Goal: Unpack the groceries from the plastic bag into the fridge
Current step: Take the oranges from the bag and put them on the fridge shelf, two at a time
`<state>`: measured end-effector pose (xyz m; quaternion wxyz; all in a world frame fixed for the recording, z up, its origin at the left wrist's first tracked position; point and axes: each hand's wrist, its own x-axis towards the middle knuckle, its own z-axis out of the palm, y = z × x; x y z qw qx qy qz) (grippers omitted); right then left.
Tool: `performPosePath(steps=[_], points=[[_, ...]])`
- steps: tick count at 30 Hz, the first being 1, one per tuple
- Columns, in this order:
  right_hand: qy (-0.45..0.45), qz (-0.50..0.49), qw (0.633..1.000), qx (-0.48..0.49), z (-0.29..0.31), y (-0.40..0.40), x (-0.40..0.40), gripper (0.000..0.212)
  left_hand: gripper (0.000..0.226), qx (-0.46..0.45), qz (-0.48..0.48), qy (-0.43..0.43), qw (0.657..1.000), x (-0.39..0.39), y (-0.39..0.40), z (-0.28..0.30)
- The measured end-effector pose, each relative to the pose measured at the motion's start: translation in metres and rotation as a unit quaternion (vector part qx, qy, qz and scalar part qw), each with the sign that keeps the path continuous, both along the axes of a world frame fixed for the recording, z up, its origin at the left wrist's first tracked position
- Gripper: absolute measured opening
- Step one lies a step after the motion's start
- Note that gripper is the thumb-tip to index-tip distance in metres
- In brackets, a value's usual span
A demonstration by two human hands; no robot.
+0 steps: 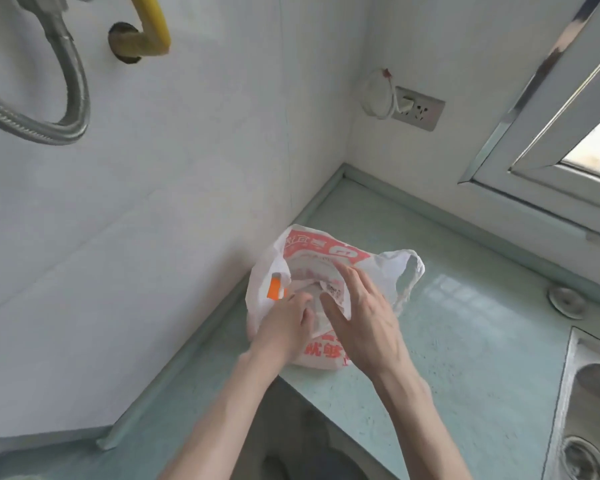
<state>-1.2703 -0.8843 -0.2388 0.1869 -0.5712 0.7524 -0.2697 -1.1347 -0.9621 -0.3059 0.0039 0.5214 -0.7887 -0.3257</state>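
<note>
The plastic bag (326, 296) is sitting on the pale green counter (465, 358), pushed into the corner against the white tiled wall (153, 202), and the person is working at its mouth with both hands. The left hand (284, 327) is reaching in from the near left edge, its fingers curling down into the opening; whether they are closing on anything inside I cannot tell, since the plastic is hiding the fingertips. The right hand (361, 313) is lying open and flat across the top of the bag, fingers spread and pointing away toward the wall, pressing the upper layer back.

What matters for the next move is the orange item (275, 288) peeking out at the bag's left side: it is standing roughly upright, just beyond and slightly left of the left hand, so that hand looks the nearer one to take it.

Counting: one bag, one visible orange item, two hands at work. One loop handle (409, 271) is flopping out to the right. Anything else in the bag is hidden. No fridge is showing from here; a steel sink (589, 393) is sitting at the right edge.
</note>
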Motion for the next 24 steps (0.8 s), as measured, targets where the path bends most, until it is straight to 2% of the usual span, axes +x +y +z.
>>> performPosePath(steps=[4,6,10,15,19,24], points=[[-0.023,0.019,0.999,0.042,-0.022,-0.019,-0.006,0.054,0.036,0.004,-0.001,-0.048,0.999,0.001,-0.016,-0.023],[-0.01,0.039,0.996,0.081,-0.031,-0.025,-0.011,0.053,0.037,-0.019,0.016,-0.056,0.998,0.009,-0.021,-0.026],[0.04,0.084,0.978,0.188,-0.047,-0.038,-0.018,0.052,0.025,-0.073,0.063,-0.052,0.994,0.027,-0.031,-0.028],[0.076,0.105,0.955,0.267,-0.059,-0.05,-0.013,0.049,0.047,-0.076,0.095,-0.095,0.988,0.045,-0.042,-0.03],[0.075,0.119,0.95,0.279,-0.062,-0.059,-0.008,0.058,0.055,-0.072,0.071,-0.153,0.983,0.057,-0.05,-0.029],[0.035,0.166,0.956,0.238,-0.06,-0.084,0.003,0.061,0.044,-0.047,0.015,-0.202,0.978,0.058,-0.057,-0.035]])
